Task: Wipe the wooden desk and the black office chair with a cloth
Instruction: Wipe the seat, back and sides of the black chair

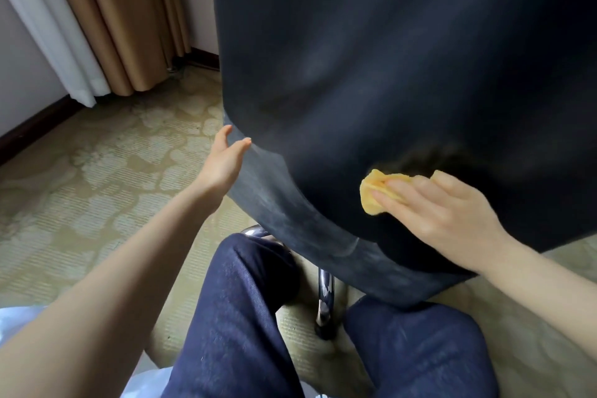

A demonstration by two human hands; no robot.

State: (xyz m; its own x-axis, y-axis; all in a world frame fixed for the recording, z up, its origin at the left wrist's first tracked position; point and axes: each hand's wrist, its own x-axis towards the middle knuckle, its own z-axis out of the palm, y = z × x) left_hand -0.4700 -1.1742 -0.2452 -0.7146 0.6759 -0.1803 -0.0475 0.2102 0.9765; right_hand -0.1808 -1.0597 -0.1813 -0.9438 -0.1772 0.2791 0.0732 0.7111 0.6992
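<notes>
The black office chair [371, 58] fills the upper middle and right of the view, seen from behind, its back curving down into the seat's underside. My right hand [445, 207] presses a crumpled yellow cloth [374, 194] flat against the lower back of the chair. My left hand [226, 158] rests against the chair's left edge, fingers apart, holding nothing. The wooden desk is not in view.
A chrome chair leg [324, 297] runs down to the patterned carpet [97, 187] between my knees in dark blue trousers [239, 317]. Tan and white curtains [122, 10] hang at the upper left above a dark skirting board.
</notes>
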